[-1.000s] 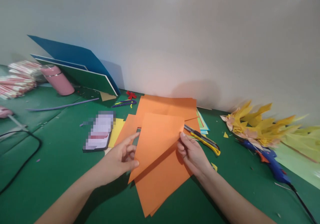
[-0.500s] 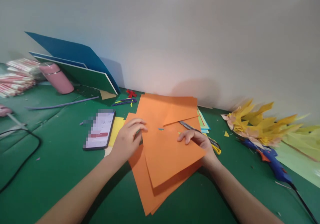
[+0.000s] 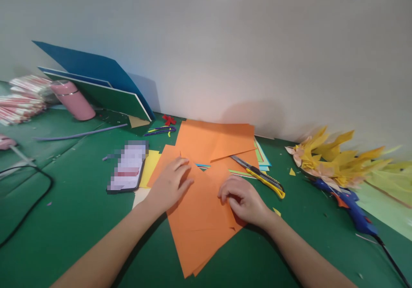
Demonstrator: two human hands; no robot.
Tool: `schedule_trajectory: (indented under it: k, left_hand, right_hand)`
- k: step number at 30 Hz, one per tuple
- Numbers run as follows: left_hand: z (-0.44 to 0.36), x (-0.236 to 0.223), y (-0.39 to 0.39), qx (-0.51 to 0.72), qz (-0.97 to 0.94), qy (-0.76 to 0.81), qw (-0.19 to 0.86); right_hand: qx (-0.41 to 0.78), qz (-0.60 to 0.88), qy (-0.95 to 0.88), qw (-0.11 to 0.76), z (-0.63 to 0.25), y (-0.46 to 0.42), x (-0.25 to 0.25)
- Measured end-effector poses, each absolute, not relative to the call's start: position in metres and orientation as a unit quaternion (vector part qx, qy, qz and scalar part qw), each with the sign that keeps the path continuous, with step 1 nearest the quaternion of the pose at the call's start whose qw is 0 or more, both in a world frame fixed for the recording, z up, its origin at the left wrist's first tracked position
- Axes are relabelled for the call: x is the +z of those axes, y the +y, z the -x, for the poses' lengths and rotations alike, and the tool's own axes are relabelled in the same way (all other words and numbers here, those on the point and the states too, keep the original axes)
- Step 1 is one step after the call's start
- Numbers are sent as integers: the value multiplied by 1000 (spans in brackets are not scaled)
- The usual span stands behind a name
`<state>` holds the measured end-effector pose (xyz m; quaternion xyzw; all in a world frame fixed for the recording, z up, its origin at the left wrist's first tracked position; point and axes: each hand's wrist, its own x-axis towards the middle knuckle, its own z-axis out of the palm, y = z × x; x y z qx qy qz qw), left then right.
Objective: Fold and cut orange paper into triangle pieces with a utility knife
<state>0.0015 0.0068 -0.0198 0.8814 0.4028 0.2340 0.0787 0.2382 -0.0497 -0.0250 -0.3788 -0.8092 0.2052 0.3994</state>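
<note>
Several orange paper sheets lie overlapping in front of me, with further orange sheets behind them. My left hand is at the left side of the top sheet, its fingers stretched out and apart over the paper. On the right, my right hand has its fingers curled on the top sheet's edge, which bends up under them. Just beyond that hand a yellow utility knife lies with its blade towards the rear sheets. Edges of coloured paper show beneath the orange pile.
A phone lies left of the papers. A pink bottle leans near blue and green boards. To the right are a yellow paper flower piece and a blue glue gun with its cord. A black cable curves at far left.
The raised orange sheet has come down and left onto the pile. My right hand moved left with its edge, uncovering the knife. My left hand's fingers now spread over the paper.
</note>
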Motion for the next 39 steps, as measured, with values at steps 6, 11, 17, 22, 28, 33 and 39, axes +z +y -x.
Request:
schedule_trajectory:
  k: [6, 11, 17, 22, 28, 33, 39]
  left_hand:
    - [-4, -27, 7, 192, -899, 390, 60]
    - [-7, -24, 4, 145, -913, 378, 48]
    - [-12, -13, -4, 93, -921, 379, 14]
    - [-14, -16, -7, 90, -916, 390, 2]
    - [-14, -19, -7, 103, -909, 405, 6]
    - [-13, -21, -2, 102, -891, 441, 20]
    - [-16, -25, 4, 122, -871, 475, -27]
  right_hand:
    - [155, 341, -863, 338, -240, -50, -18]
    - [143, 323, -884, 308, -244, -51, -18]
    - [164, 315, -884, 304, -244, -51, -17]
    - [157, 318, -893, 278, -246, -52, -13]
    - [143, 328, -892, 276, -244, -53, -11]
    - [129, 337, -888, 286, -242, -54, -15]
    - [118, 340, -886, 293, -241, -54, -16]
